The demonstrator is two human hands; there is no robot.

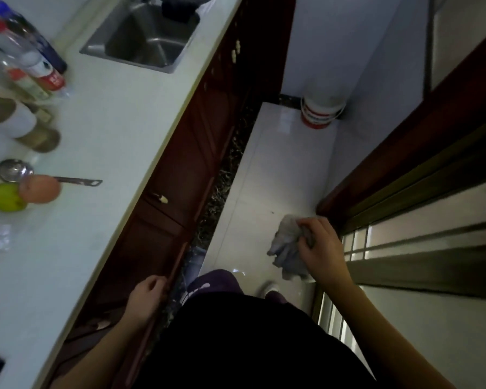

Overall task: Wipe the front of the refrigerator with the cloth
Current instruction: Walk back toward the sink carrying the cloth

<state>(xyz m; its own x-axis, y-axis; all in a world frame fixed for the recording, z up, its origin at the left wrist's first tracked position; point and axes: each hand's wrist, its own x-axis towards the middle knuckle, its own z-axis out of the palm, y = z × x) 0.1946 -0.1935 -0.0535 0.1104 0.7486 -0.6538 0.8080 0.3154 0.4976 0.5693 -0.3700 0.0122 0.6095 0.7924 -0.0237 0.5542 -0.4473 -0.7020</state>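
A crumpled grey cloth [288, 248] hangs from my right hand [321, 248], which grips its upper edge low over the white floor tiles, close to the dark wooden door frame [404, 153]. My left hand [146, 299] hangs beside the reddish-brown cabinet fronts [191, 153] with its fingers curled and nothing in them. I cannot make out a refrigerator front in this view.
A white countertop [110, 130] runs along the left with a steel sink [149, 37], bottles [31, 54], a ladle [14, 169] and fruit [40, 189]. A red-and-white bucket [320, 113] stands in the far corner. A narrow tiled floor strip [278, 169] lies between the cabinets and a sliding-door track [421, 240].
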